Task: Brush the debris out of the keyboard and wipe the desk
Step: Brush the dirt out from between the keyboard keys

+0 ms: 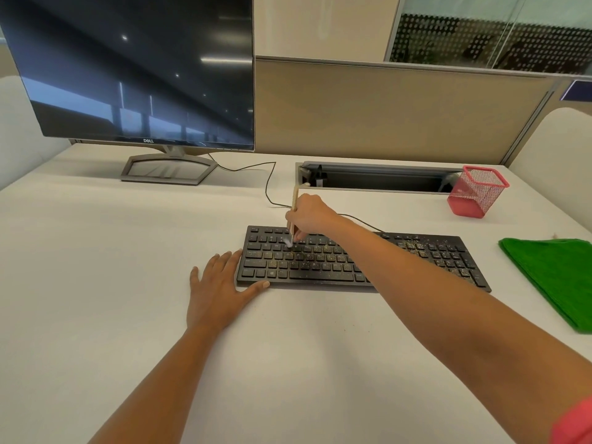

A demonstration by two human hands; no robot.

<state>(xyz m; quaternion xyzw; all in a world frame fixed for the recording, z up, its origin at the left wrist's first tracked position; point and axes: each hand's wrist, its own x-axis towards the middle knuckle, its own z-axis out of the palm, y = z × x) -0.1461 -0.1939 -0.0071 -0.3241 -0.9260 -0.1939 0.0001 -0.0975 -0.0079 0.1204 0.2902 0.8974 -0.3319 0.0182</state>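
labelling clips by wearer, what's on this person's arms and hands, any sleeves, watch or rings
Both forearms are bare. The left hand and right hand wear no gloves, and neither wrist has a watch or band. No ring shows on the left hand. The only clothing in view is a pink sleeve edge on the right arm.

There is one keyboard (272, 261), with two hands at it: one left hand (221, 283) at its left end and one right hand (312, 216) above its top rows, with one brush (294, 200) in it. Behind the keyboard are one monitor (137, 68) to the left, one pink mesh cup (477, 193) to the right and one cable (270, 174); to its right lies one green cloth (554, 277)
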